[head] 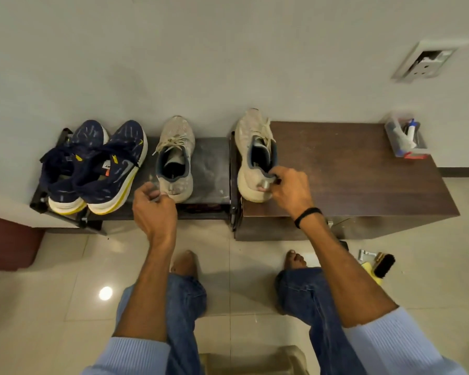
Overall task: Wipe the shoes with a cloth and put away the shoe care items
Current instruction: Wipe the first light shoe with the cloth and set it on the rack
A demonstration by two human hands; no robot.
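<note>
— Right hand (290, 190), where do we have it?
— Our fingers curl round the heel of the beige shoe (252, 158), which stands on the table (349, 171), toe to the wall.
— And our left hand (152, 209)?
— Curled, just before the heel of the other shoe (175, 158) on the rack (210, 163). We cannot tell whether it holds anything.

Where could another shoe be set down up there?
The widest bare patch is the wooden cabinet top, between the beige sneaker the right hand grips and the clear organiser. A narrower gap lies on the dark rack beside the other beige sneaker. The navy sneakers crowd its left end.
</note>
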